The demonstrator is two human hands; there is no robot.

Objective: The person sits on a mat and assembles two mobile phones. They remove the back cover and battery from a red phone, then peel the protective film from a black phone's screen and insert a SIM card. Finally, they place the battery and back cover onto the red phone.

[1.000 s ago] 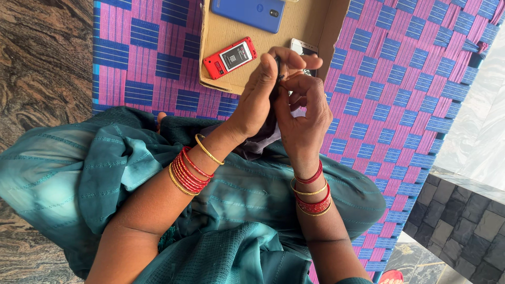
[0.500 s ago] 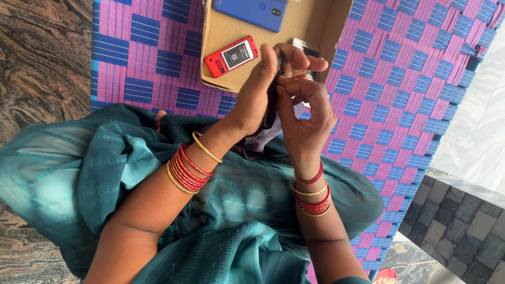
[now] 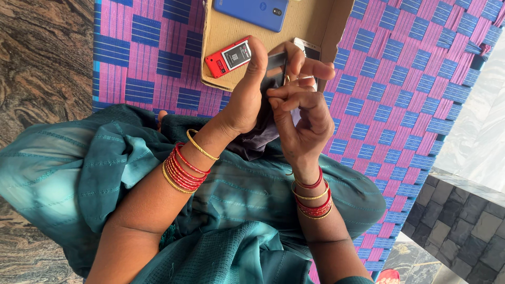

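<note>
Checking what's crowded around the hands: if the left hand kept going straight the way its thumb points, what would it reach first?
Probably the red phone in the cardboard box, just beyond the left hand; depth is unclear.

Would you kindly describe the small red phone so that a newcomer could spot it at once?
Start at the open brown cardboard box on the purple and blue woven mat. The small red phone lies in the box's near left corner, just left of the left hand. Its neighbour, the blue smartphone, is larger.
</note>
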